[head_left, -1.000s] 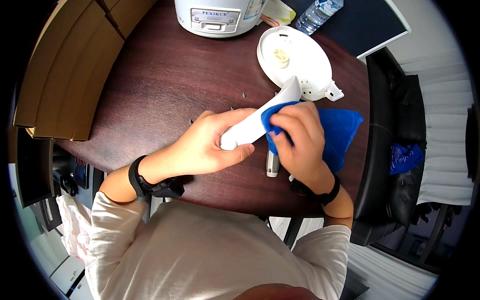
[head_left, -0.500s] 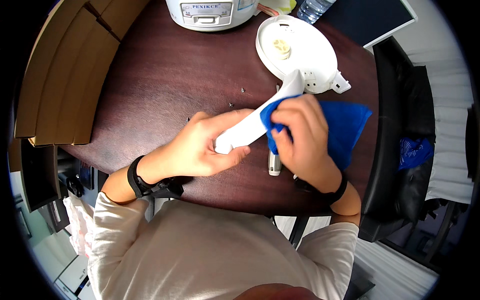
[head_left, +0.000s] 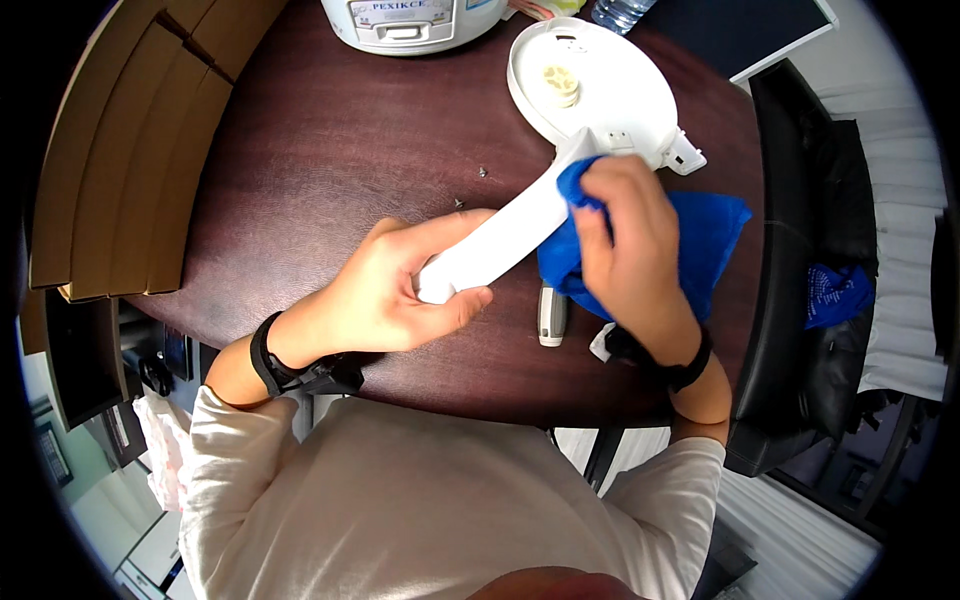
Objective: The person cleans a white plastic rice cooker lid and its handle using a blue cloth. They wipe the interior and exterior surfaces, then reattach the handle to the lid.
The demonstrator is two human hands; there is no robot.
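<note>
Left hand (head_left: 400, 285): closed round the lower end of a curved white handle (head_left: 505, 235), thumb along the near side, fingers along the far side. Handle held aslant over the table (head_left: 330, 130), lower end toward the person, upper end pointing away and to the right. That upper end overlaps the near edge of a round white lid (head_left: 640, 85); from where I stand, can't tell whether they touch.

Right hand (head_left: 640, 240): fingers bunched tight on a fold of blue cloth (head_left: 715, 235), slightly blurred. The fold is against the handle's right side, near its upper end. The rest of the cloth spreads below and to the right of this hand.

Just below the cloth, a tool with a grey grip (head_left: 551, 315), grip end toward the person, its other end hidden. Small white object (head_left: 600, 342) beside the right wrist, partly covered; kind unclear.

Lid lies inner side up, a pale yellow round piece (head_left: 562, 82) on it. Small screws (head_left: 483, 172) lie loose on the dark red wood, left of the handle. Rice cooker (head_left: 405, 40) at the far side, cut off by the view; clear bottle (head_left: 622, 12) beyond the lid. Brown cardboard boxes (head_left: 130, 150) along the left. Black sofa (head_left: 800, 350) off to the right, with a blue bag (head_left: 838, 295) on it.
</note>
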